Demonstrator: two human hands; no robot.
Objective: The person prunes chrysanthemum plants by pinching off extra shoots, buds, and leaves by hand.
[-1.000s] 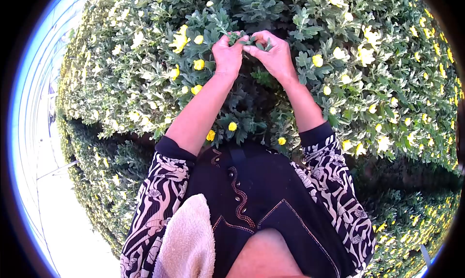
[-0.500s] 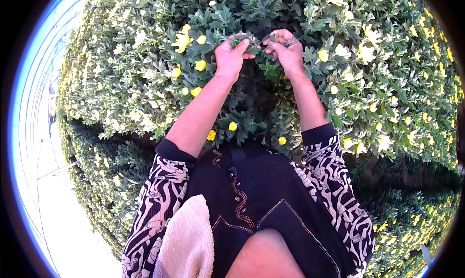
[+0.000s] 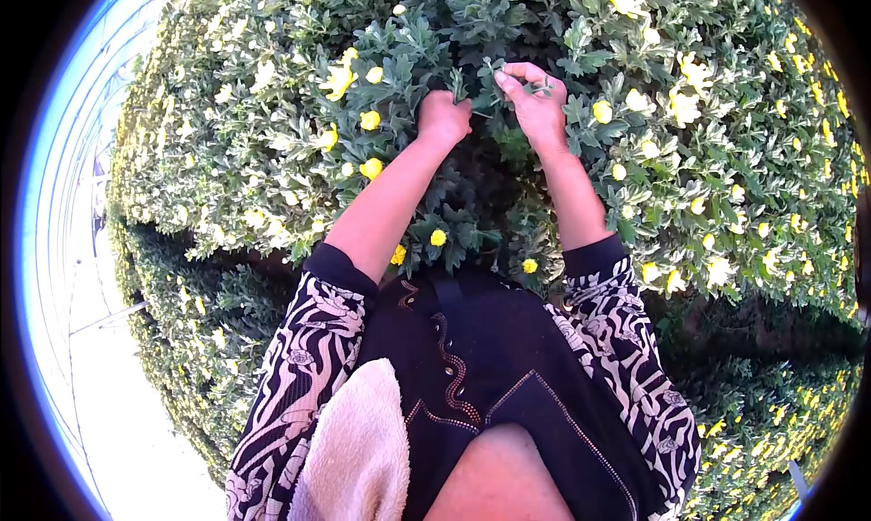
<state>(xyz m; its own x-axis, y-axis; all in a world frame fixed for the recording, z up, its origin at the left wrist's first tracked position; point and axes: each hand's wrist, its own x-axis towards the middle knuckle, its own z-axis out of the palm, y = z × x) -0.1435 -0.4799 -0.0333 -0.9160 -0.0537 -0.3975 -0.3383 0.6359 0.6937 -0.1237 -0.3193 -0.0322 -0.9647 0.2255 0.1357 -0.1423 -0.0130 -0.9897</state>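
Two bare hands are present over the chrysanthemum plants (image 3: 494,18), set close together but apart. The right hand (image 3: 541,108) is closed in a pinch, thumb against fingers, gripping a green chrysanthemum sprig (image 3: 545,89); this hand is the nearer to it, and the left hand (image 3: 444,119) lies across a narrow gap on its left side. The sprig's long axis appears to run crosswise through the right fingers, roughly along the line between the hands; its exact ends blend into foliage. The left hand is curled closed, knuckles upward, lower among the leaves; what it grips, if anything, cannot be told. A leafy shoot (image 3: 457,84) stands just beyond the left knuckles. One yellow bloom (image 3: 602,112) sits near the right hand, on its outer side; another yellow flower (image 3: 369,120) lies outward of the left hand.
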